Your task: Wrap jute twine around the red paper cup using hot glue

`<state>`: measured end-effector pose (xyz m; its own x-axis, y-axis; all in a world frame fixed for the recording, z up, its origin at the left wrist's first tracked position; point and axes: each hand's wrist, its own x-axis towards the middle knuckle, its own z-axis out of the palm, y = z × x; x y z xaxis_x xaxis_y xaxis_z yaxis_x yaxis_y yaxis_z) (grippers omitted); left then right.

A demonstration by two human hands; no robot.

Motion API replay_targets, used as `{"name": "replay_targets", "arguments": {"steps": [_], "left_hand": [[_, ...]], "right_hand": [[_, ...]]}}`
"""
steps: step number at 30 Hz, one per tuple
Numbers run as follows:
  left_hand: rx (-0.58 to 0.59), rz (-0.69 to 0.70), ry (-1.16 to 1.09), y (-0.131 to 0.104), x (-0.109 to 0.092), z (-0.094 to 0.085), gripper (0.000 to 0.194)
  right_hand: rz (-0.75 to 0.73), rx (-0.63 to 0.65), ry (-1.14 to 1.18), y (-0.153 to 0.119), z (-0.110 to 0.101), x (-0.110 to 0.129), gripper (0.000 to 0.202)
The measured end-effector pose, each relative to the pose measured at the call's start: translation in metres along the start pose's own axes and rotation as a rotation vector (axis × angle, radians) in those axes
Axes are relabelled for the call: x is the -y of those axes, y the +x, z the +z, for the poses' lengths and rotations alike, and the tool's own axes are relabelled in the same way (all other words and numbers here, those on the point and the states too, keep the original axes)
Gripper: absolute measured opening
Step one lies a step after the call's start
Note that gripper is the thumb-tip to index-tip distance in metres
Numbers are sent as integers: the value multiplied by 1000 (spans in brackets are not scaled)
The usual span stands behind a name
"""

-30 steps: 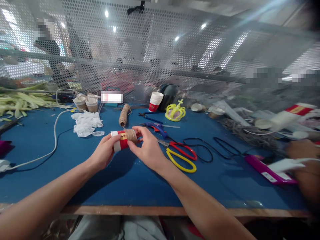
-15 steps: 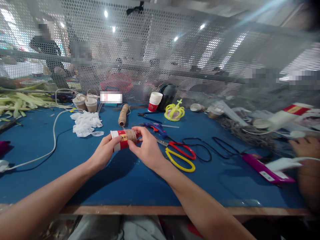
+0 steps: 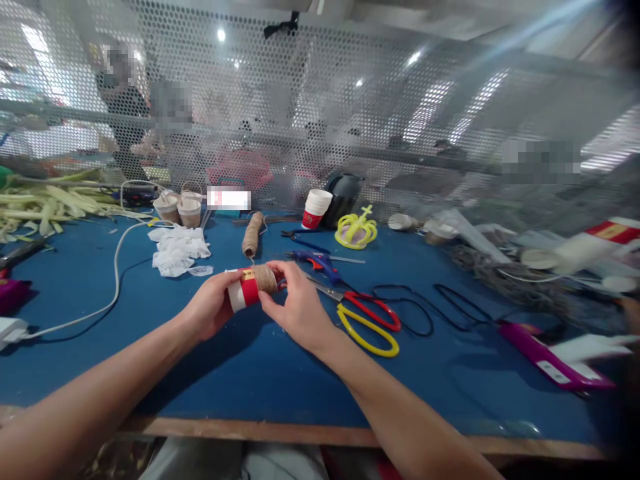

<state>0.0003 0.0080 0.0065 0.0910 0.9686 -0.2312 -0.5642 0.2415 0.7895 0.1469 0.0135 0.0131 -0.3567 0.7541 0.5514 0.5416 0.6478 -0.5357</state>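
A red and white paper cup lies on its side in the air between my hands, its right end wrapped in brown twine. My left hand grips the cup's left part. Fingers of my right hand close round the twine-wrapped end, thumb in front. From the wrapping a strand runs up to a twine spool lying just behind. To the right are a blue glue gun and scissors with red and yellow handles.
White gloves and two wrapped cups are at back left. Stacked cups, a dark jug and a yellow crown-shaped piece stand behind. A purple power strip and cables lie right; a white cable left.
The view has shifted, so the table items appear slightly right and lower. The cup has turned in my hands, showing more white side. A person's hand at the far right has mostly left view.
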Motion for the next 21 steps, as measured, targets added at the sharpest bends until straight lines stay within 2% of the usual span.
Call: {"name": "replay_targets", "arguments": {"steps": [4, 8, 11, 13, 15, 17, 21], "left_hand": [[62, 68, 45, 0, 1, -1, 22], [133, 220, 195, -3, 2, -4, 28], [166, 287, 401, -7, 3, -7, 30], [199, 329, 452, -8, 1, -9, 26], [208, 315, 426, -6, -1, -10, 23], [209, 236, 331, -4, -4, -10, 23], [216, 80, 138, -2, -10, -8, 22]], "right_hand": [[42, 19, 76, 2, -2, 0, 34], [261, -21, 237, 7, -10, -3, 38], [384, 140, 380, 11, -17, -5, 34], [401, 246, 457, 12, -20, -5, 35], [376, 254, 464, 12, -21, -4, 35], [301, 215, 419, 11, -22, -2, 33], [-3, 122, 243, 9, -19, -3, 29]]}}
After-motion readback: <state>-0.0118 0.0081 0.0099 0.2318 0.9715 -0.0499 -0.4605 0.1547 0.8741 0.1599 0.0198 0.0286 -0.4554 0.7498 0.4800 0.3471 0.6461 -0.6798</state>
